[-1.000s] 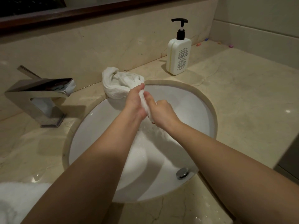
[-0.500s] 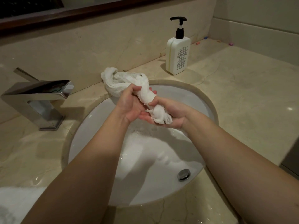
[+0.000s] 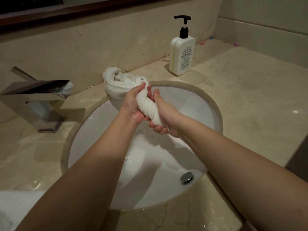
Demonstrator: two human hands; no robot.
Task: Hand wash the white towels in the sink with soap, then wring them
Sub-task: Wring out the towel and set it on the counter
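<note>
On the vanity: beige marble countertop (image 3: 250, 100) with a matching backsplash, wet film and puddles at left near the chrome faucet (image 3: 38, 97). Round undermount sink (image 3: 215, 104), white bowl, suds pooled at the bottom beside the chrome drain (image 3: 187, 177). White pump soap bottle (image 3: 182, 55) stands upright on the counter behind the sink, right of centre. A dark wood frame edge runs along the top.

White towel (image 3: 147, 105) is twisted into a rope, held above the bowl. Long axis runs diagonally, from far-left to near-right. Far end spreads into a loose bunch resting on the sink rim and counter by the backsplash; near end points down toward the bowl.

Left hand (image 3: 133, 104) is closed around the upper part of the twist. Right hand (image 3: 165, 117) is wrapped around the lower part, fingers curled underneath. Hands are almost touching.

Both forearms cover much of the bowl's near side. Towel's lower tip is buried in the right palm. Another white terry patch (image 3: 11, 207) is cut off at the bottom-left corner, can't tell what it is. Bottle label print is unreadable. Small coloured bits on the far right counter are too small to identify.
</note>
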